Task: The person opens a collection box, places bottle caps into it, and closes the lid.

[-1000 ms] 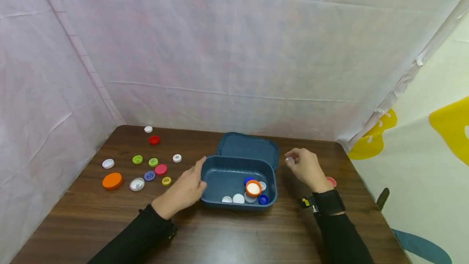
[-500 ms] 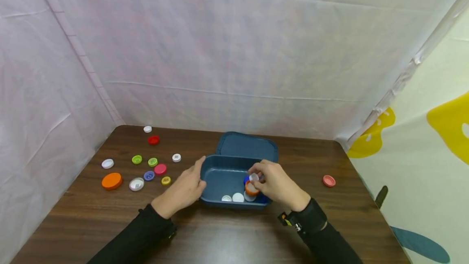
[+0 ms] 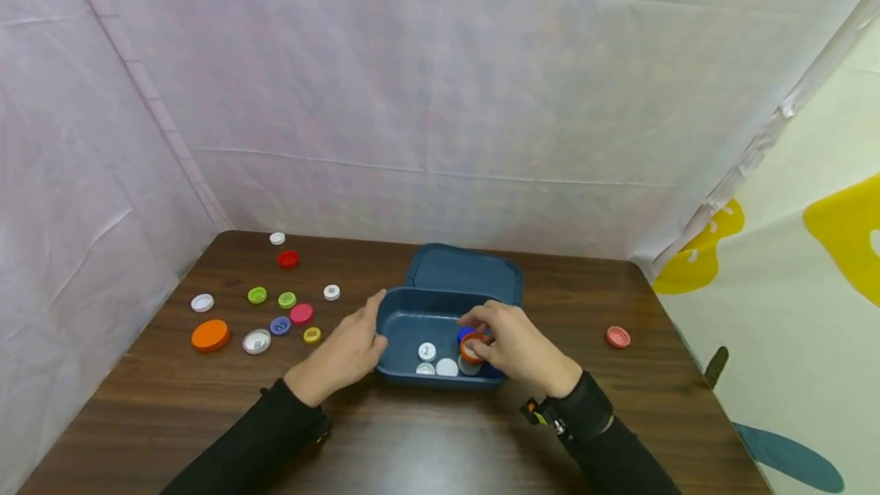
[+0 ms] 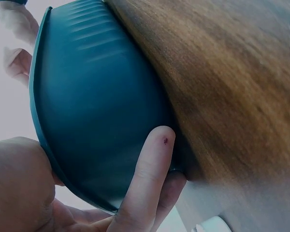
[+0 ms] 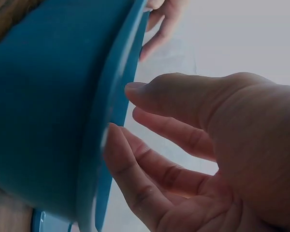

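A dark blue box (image 3: 412,319) stands on the brown table (image 3: 426,441), its lid (image 3: 464,272) open behind it. My left hand (image 3: 347,354) holds the box's left end, thumb at the rim and fingers (image 4: 147,179) flat on the outer wall (image 4: 96,96). My right hand (image 3: 514,344) hovers over the right half of the box with loose, spread fingers (image 5: 183,140) that hold nothing; the box rim (image 5: 111,121) is just beside them. Inside lie a small white cap (image 3: 427,351), two more white caps (image 3: 447,367), an orange cap (image 3: 471,345) and a blue cap (image 3: 467,334).
Several loose caps lie on the table's left: a large orange one (image 3: 210,334), green ones (image 3: 257,295), a pink one (image 3: 301,314), a red one (image 3: 288,259) and white ones (image 3: 202,302). A lone pink cap (image 3: 618,337) sits at the right. Cloth walls enclose the table.
My right hand carried a small white cap from beside the box into it and let go; that cap now lies in the box's middle. The left hand has not moved.
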A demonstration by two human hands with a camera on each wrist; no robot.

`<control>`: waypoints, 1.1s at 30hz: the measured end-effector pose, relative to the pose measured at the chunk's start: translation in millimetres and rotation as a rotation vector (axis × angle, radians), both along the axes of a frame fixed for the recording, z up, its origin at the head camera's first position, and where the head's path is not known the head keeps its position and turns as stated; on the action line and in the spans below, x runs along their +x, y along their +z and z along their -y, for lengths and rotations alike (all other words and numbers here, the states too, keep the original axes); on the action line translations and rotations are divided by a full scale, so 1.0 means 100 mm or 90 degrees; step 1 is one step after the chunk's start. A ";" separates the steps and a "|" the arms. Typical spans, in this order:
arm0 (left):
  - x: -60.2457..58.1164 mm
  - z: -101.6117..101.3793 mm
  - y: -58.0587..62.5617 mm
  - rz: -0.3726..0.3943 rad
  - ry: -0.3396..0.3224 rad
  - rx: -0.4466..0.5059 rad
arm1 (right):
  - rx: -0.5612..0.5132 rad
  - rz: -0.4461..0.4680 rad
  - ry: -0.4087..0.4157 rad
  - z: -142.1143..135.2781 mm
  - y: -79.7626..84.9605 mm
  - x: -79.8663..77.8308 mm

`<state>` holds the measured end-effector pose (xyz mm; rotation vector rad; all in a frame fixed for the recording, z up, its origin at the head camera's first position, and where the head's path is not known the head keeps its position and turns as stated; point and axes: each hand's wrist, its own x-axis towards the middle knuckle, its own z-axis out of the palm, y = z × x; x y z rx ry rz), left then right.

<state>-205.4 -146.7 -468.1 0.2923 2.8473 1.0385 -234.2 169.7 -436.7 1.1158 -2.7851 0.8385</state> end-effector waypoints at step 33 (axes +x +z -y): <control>0.02 -0.01 0.00 -0.009 0.002 -0.001 | 0.011 -0.040 -0.342 -1.22 -0.14 -0.21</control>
